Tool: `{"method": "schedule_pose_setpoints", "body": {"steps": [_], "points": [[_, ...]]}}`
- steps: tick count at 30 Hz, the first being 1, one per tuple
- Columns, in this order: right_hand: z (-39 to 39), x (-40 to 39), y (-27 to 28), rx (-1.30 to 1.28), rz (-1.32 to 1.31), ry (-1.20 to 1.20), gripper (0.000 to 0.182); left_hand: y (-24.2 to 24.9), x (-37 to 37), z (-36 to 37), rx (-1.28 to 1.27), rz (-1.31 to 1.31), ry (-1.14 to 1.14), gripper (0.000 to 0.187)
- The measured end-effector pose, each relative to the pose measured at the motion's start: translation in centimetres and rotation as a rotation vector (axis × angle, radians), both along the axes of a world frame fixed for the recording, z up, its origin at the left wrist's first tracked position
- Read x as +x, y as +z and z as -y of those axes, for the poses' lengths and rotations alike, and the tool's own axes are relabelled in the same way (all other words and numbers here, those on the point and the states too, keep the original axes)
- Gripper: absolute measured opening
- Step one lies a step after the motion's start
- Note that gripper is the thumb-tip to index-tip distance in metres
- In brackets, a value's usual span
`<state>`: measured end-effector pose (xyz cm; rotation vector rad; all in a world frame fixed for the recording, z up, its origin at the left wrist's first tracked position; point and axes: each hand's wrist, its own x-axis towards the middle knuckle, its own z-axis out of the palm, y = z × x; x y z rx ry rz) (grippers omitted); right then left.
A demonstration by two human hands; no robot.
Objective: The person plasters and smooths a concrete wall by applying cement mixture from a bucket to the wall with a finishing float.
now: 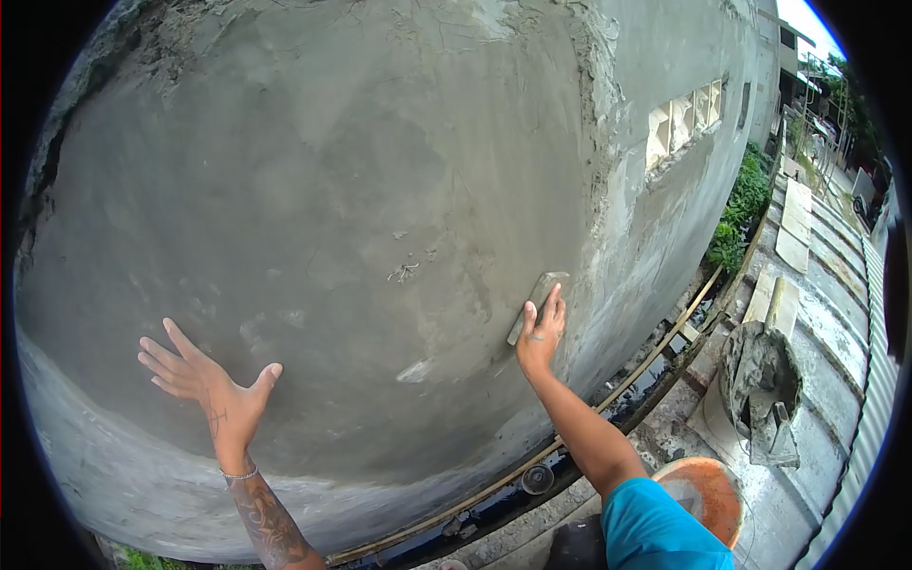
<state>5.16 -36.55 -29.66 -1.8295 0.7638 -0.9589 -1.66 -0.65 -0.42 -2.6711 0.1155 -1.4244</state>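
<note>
A grey plastered wall [361, 190] fills most of the head view, darker and damp-looking in its middle. At the lower left my left hand [217, 385] is held up before the wall with its fingers spread and nothing in it; whether it touches the surface I cannot tell. My right hand [543, 328] grips a flat, narrow float [532, 309], which lies tilted against the wall near its right corner. Small rough marks [403, 272] show on the plaster between the hands.
A bucket of wet mortar [760, 375] with a tool in it stands at the right, above an orange tub [703, 494]. Boards [795, 223] lie on the metal roofing. Below the wall runs a dark gap with a bamboo pole [627, 382]. Vent blocks [682, 122] sit in the side wall.
</note>
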Motion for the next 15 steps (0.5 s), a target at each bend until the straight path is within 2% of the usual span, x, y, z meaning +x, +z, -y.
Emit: {"method": "schedule_pose_setpoints", "body": {"steps": [3, 4, 6, 7, 8, 9, 11, 13, 15], "points": [[-0.9, 1.6, 1.3, 0.236, 0.066, -0.107, 0.064, -0.1, 0.2, -0.4, 0.017, 0.013, -0.014, 0.146], [-0.4, 2.2, 6.5, 0.299, 0.115, -0.138, 0.065, 0.1, -0.1, -0.5, 0.015, 0.012, -0.007, 0.145], [1.4, 3.0, 17.1, 0.139, 0.333, -0.125, 0.063, -0.1, 0.0, 0.0, 0.005, 0.004, -0.006, 0.145], [1.5, 3.1, 22.9, -0.18, 0.424, -0.151, 0.061, -0.3, -0.1, 0.1, 0.001, 0.01, -0.004, 0.144], [0.5, 3.1, 29.1, -0.358, 0.512, -0.164, 0.059, -0.2, 0.0, 0.0, 0.004, 0.013, -0.006, 0.144], [0.0, 2.4, 34.4, -0.387, 0.549, -0.075, 0.057, -0.2, 0.0, -0.1, 0.013, 0.005, -0.009, 0.143], [0.8, 4.5, 37.6, -0.351, 0.414, 0.202, 0.057, -0.5, 0.1, -0.5, 0.047, -0.004, -0.009, 0.142], [-0.5, 5.0, 36.0, -0.53, 0.554, -0.305, 0.062, -0.3, 0.2, -0.4, 0.019, 0.007, -0.013, 0.143], [0.0, 3.2, 29.2, -0.408, 0.581, -0.159, 0.055, -0.2, 0.3, -0.4, 0.034, 0.016, -0.003, 0.143]]}}
